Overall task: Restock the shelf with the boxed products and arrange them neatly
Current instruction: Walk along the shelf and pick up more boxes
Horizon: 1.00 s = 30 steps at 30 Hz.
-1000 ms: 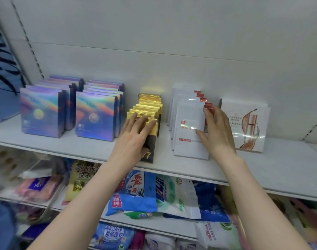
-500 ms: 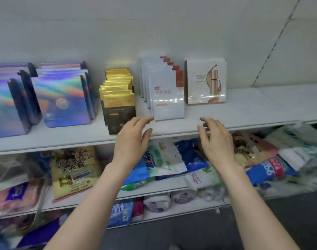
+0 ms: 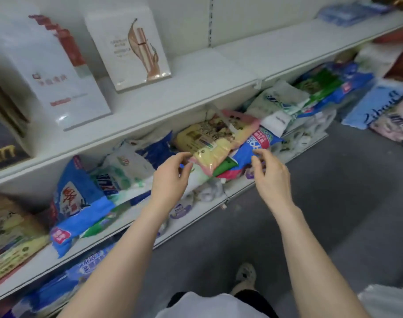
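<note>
Grey floor (image 3: pixel 333 214) lies nearest, with one shoe (image 3: pixel 245 277) on it. Left hand (image 3: pixel 170 180) and right hand (image 3: pixel 272 177) hover apart in front of the lower shelf (image 3: pixel 202 211). The fingers of both are loosely curled and hold nothing. A yellow bag (image 3: pixel 216 138) lies on heaped bagged goods just beyond the fingertips. Farther off, on the white upper shelf (image 3: pixel 207 74), the boxed products stand upright: a black-and-gold box (image 3: pixel 3 143) at far left, white boxes with red tabs (image 3: pixel 58 83), and a white box with copper print (image 3: pixel 131 49) to their right.
</note>
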### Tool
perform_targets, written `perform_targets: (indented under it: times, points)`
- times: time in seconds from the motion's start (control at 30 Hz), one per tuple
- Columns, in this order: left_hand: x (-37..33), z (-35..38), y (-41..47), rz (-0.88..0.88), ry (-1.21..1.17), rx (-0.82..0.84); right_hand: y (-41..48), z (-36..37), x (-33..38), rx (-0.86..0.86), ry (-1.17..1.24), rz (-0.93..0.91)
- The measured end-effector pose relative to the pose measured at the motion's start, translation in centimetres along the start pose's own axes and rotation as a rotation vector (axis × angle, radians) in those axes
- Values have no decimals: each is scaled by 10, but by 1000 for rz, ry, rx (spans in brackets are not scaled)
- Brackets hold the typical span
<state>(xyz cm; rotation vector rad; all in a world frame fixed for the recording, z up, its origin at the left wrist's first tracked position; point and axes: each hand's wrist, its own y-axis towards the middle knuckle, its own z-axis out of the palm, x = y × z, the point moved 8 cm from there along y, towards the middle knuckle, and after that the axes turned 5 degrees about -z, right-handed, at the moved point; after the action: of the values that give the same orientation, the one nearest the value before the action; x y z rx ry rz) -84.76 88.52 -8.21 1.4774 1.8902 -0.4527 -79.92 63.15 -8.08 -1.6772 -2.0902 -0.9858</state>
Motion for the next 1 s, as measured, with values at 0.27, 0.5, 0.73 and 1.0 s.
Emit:
perform_targets:
  times: [0.27,0.5,0.73,1.0]
  points:
    - [-136,166,73,113,-61,114,59,-101,-165,-24,-132,123]
    - [-264,264,151,243,-82,183,137,-181,-264,-62,-199,177]
    - [-371,338,248,391,-103,210,233,-223,-340,-128,-226,178]
    - [-482,402,409,486,-138,149,400,-264,-416,-189,-223,142]
